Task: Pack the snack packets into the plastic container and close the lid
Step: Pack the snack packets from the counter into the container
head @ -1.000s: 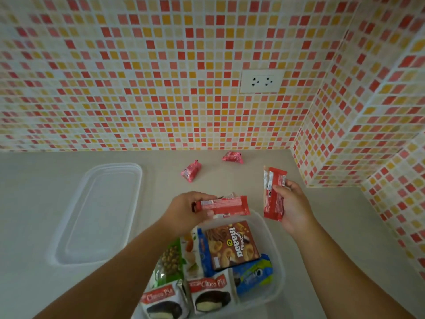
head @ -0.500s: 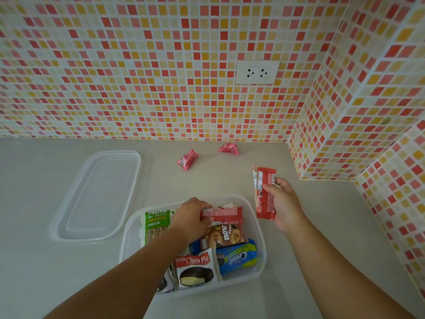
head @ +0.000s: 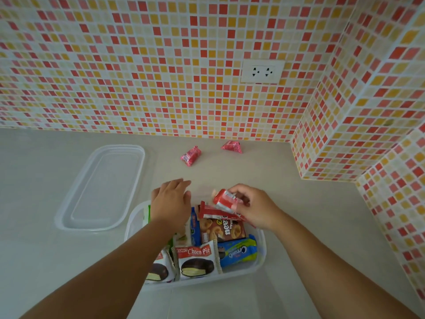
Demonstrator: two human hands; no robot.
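Note:
A clear plastic container [head: 261, 261] sits on the counter in front of me, holding several snack packets: two Choco Pie packs [head: 196, 261], a blue cream-biscuit pack [head: 238, 253], a brown biscuit pack [head: 222, 230] and a red wafer bar [head: 210, 211] lying across the far end. My left hand [head: 171, 202] hovers over the container's far left corner, fingers apart, holding nothing. My right hand [head: 251, 207] is over the far right end, shut on a second red wafer bar [head: 224, 200]. The clear lid [head: 101, 187] lies to the left.
Two small pink wrapped snacks [head: 190, 155] [head: 231, 147] lie on the counter near the tiled back wall. A tiled wall corner [head: 322, 146] juts out at the right. A white power socket [head: 262, 71] sits on the back wall.
My left hand let go of its red bar, which now lies in the container, and lifted forward. My right hand brought its red bar left and down over the container.

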